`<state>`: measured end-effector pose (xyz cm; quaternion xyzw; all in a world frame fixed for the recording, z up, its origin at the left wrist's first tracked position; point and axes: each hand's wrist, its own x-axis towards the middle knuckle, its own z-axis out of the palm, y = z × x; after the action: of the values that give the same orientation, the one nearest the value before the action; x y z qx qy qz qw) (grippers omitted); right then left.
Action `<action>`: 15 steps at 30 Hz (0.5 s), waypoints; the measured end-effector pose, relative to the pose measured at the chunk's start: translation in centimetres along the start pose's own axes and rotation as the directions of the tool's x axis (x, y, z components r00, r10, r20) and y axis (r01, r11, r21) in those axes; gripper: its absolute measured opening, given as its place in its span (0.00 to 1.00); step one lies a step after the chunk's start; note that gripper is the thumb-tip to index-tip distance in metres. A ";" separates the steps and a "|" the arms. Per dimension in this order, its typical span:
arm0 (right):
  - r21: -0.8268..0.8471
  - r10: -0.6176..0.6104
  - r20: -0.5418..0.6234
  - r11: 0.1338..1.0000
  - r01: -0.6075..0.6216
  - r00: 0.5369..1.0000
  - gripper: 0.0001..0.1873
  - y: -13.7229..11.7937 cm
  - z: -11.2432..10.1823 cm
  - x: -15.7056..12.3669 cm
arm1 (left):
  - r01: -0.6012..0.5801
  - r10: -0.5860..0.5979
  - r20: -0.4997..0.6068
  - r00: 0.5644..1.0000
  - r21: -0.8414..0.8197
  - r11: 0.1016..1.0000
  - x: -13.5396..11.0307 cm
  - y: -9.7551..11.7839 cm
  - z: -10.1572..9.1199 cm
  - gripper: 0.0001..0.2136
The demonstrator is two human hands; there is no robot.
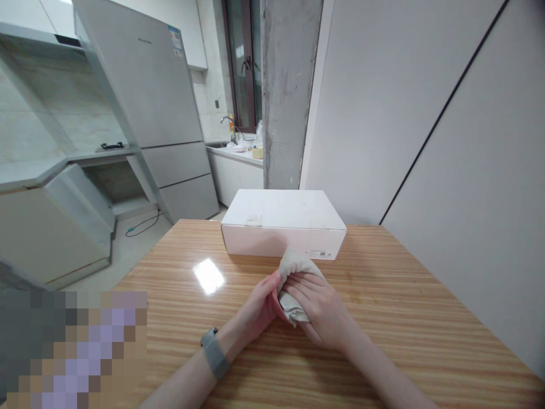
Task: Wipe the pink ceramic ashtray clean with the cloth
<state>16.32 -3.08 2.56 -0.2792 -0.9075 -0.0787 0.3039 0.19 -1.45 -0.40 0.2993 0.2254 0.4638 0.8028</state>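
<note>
Over the wooden table (392, 295), both hands meet around a beige cloth (294, 261). My right hand (322, 307) is closed on the cloth, fingers pressed over its folds. My left hand (259, 309) wraps round a pink cup-like thing (277, 302) from the left side. Only a curved strip of the pink thing shows between hand and cloth; the rest is hidden. Cloth covers the side toward my right hand and bunches above the fingertips. Just beyond the hands lies a closed white box (283, 210).
A tall grey refrigerator (149, 85) stands behind the table at left. Past it are a sink counter (238, 167) with a faucet (232, 130) and a concrete pillar (289, 96). White panels (404, 85) border the right side. The lower left corner is pixelated.
</note>
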 end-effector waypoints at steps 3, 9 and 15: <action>0.019 0.023 -0.019 1.000 -0.023 1.000 0.22 -0.4 0.0 0.0 | -0.006 0.007 -0.012 1.000 0.048 0.999 0.1 0.0 -0.2 0.18; 0.093 -0.015 -0.004 0.996 0.016 1.000 0.23 -0.7 -0.1 -0.1 | -0.080 0.113 -0.088 0.990 0.311 0.947 0.6 1.2 -1.0 0.15; 0.177 0.039 -0.012 0.984 -0.036 0.999 0.21 -0.4 0.0 0.1 | -0.055 0.115 -0.130 0.985 0.397 0.916 0.7 1.4 -1.4 0.14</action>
<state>16.01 -3.38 2.64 -0.2674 -0.9031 0.0058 0.3358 -1.25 0.12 -0.48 0.4276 0.3605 0.4651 0.6862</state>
